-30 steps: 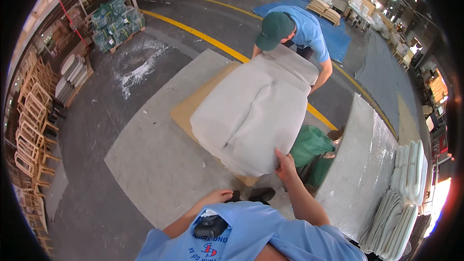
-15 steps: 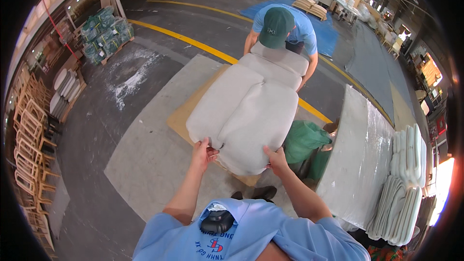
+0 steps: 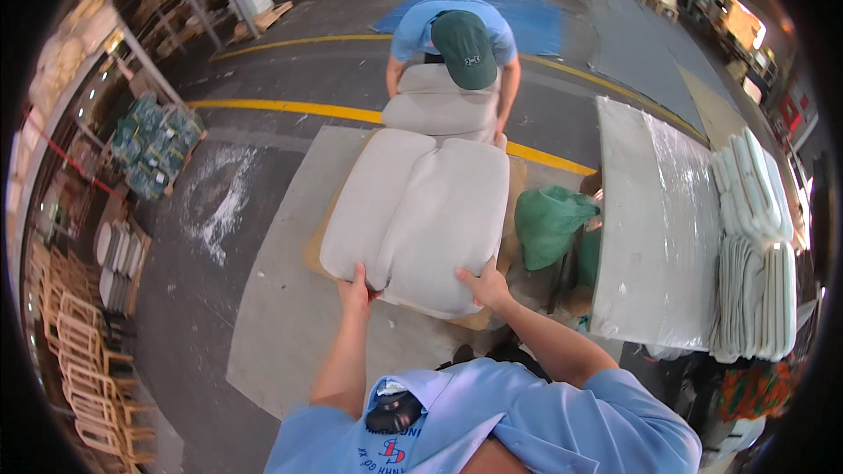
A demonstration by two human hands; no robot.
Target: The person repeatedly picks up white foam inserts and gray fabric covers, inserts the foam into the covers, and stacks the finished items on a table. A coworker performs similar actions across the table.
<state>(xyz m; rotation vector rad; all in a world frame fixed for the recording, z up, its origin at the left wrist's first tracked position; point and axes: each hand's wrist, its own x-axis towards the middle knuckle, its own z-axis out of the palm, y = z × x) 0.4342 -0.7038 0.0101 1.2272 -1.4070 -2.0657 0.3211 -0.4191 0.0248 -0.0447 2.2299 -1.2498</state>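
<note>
A large pale grey padded sofa piece (image 3: 421, 202) lies lengthwise in front of me, over a brown board (image 3: 492, 316). My left hand (image 3: 356, 288) grips its near left edge. My right hand (image 3: 486, 283) holds the near right corner. At the far end a person in a blue shirt and green cap (image 3: 464, 46) bends over the cushion's upper section (image 3: 439, 101) with both hands on it.
A long white plastic-wrapped slab (image 3: 654, 219) and stacked white pads (image 3: 755, 246) lie to the right. Green bags (image 3: 549, 224) sit between the slab and the cushion. Wooden chair frames (image 3: 61, 325) and green wrapped bundles (image 3: 154, 145) line the left. A yellow floor line (image 3: 290, 108) crosses behind.
My left hand came up from my chest to the cushion's near edge and both hands now grip it. The cushion has swung straighter in front of me; the other person leans further over it.
</note>
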